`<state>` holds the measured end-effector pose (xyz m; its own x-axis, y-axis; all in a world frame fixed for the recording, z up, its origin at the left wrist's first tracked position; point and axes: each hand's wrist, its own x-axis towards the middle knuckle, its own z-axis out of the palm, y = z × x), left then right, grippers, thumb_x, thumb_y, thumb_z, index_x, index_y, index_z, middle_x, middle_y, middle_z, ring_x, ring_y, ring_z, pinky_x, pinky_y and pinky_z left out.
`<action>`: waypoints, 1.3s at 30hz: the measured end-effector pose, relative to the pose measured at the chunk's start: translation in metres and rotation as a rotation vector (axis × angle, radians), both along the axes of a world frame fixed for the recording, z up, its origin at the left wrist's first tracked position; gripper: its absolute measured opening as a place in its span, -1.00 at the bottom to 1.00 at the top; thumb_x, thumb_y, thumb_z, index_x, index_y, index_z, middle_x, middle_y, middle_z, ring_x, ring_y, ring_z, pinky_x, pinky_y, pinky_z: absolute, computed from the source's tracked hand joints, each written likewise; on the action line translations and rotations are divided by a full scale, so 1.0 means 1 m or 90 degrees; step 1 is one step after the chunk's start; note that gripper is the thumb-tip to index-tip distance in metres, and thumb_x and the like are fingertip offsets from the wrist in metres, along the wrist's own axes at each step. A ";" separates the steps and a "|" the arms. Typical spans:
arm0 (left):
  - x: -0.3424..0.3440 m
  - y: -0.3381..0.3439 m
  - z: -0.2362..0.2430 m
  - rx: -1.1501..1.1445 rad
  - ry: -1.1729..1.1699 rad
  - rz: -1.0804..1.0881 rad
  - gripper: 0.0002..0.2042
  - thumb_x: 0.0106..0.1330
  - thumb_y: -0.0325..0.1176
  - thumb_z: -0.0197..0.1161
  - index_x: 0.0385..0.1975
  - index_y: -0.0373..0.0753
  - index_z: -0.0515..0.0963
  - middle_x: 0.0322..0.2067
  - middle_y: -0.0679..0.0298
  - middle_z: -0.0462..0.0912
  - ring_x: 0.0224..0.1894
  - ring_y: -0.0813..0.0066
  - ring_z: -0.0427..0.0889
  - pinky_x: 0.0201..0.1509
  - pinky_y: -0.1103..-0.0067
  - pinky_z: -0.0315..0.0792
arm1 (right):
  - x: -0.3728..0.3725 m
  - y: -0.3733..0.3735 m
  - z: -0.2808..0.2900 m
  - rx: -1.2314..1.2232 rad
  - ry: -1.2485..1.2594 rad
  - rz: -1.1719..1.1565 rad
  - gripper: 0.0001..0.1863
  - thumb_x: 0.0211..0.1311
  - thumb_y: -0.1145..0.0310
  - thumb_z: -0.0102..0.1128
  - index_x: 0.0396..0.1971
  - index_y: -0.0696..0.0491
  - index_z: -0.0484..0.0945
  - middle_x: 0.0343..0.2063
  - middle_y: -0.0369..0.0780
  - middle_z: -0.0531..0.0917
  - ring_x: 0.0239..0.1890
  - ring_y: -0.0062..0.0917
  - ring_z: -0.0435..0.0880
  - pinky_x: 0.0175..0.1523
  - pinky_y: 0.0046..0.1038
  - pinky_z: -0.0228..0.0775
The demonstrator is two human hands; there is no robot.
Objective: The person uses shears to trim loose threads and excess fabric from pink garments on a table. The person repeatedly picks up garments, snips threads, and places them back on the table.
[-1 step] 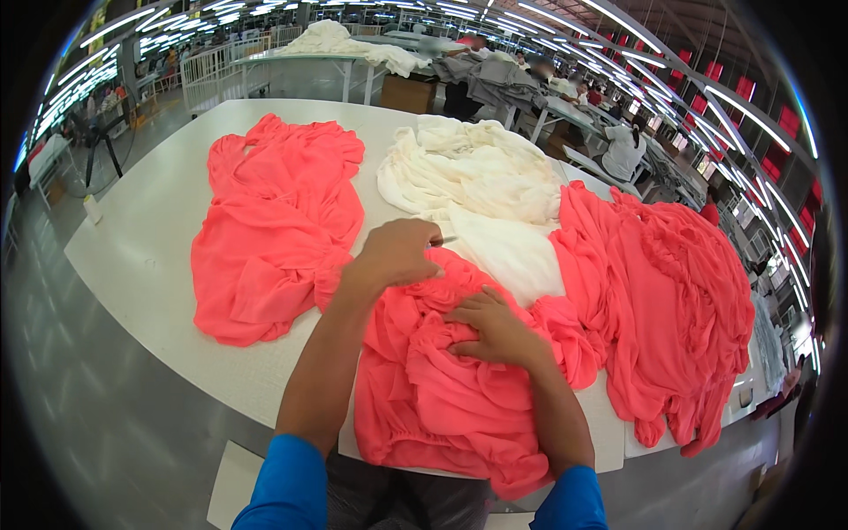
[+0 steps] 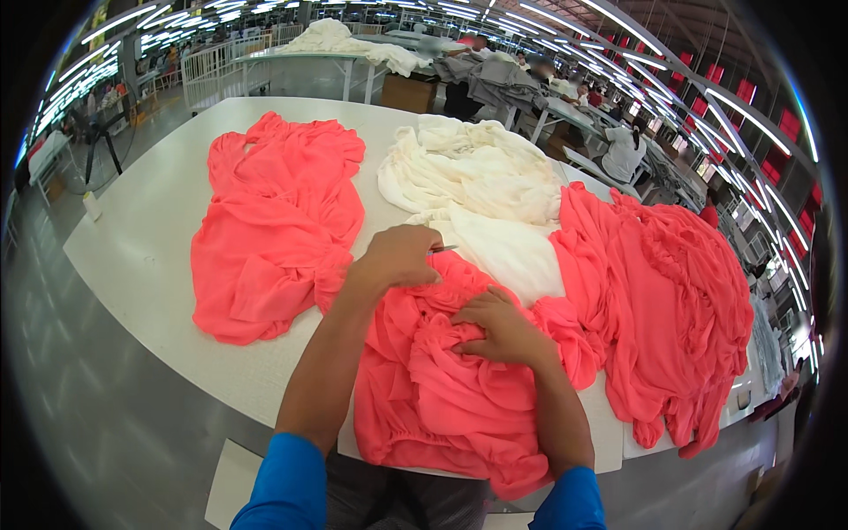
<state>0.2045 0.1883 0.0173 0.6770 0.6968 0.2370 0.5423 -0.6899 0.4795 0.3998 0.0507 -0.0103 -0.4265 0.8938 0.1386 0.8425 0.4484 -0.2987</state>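
A coral-red, gathered garment (image 2: 468, 397) lies bunched on the table in front of me, its lower end hanging over the near edge. My left hand (image 2: 399, 254) is closed above its upper left part. From that fist a small pointed metal blade, seemingly of thread snips (image 2: 444, 249), sticks out to the right; the rest is hidden in the fingers. My right hand (image 2: 502, 329) rests on the cloth right of the middle, fingers and thumb apart, pressing on the folds.
Another coral garment (image 2: 278, 230) lies to the left, and a coral heap (image 2: 676, 309) to the right. Cream-white cloth (image 2: 477, 168) is piled beyond my hands. A small white bottle or spool (image 2: 92, 208) stands at the left edge of the white table (image 2: 159, 256). People work at farther tables.
My left hand has turned slightly, so more of the metal blade shows. My right hand has shifted a little to the right on the cloth.
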 end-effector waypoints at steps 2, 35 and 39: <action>0.008 0.009 -0.014 -0.060 0.101 -0.015 -0.66 0.00 -0.24 0.36 -0.21 -0.20 0.59 -0.22 0.19 0.64 -0.09 0.18 0.57 -0.10 0.36 0.44 | 0.013 -0.003 0.012 -0.033 0.041 -0.003 -0.64 -0.15 0.33 0.46 -0.25 -0.02 0.62 -0.25 -0.27 0.62 -0.02 -0.41 0.50 0.28 -0.28 0.12; 0.017 -0.017 0.024 0.021 -0.543 0.062 -0.88 0.23 -0.40 0.28 -0.36 -0.31 0.55 -0.58 0.38 0.52 -0.56 0.72 0.40 -0.45 0.68 0.34 | 0.055 -0.068 0.085 0.251 0.092 -0.415 -0.74 -0.17 0.78 -0.01 -0.39 0.23 0.47 -0.36 -0.11 0.55 -0.24 -0.28 0.55 -0.08 -0.41 0.37; 0.016 -0.007 0.012 0.042 -0.519 0.023 -0.88 0.23 -0.43 0.25 -0.32 -0.33 0.57 -0.54 0.33 0.57 -0.50 0.68 0.48 -0.40 0.68 0.38 | 0.072 -0.066 0.080 0.313 0.095 -0.465 -0.76 -0.12 0.75 0.01 -0.38 0.22 0.49 -0.36 -0.10 0.54 -0.24 -0.26 0.54 -0.10 -0.37 0.37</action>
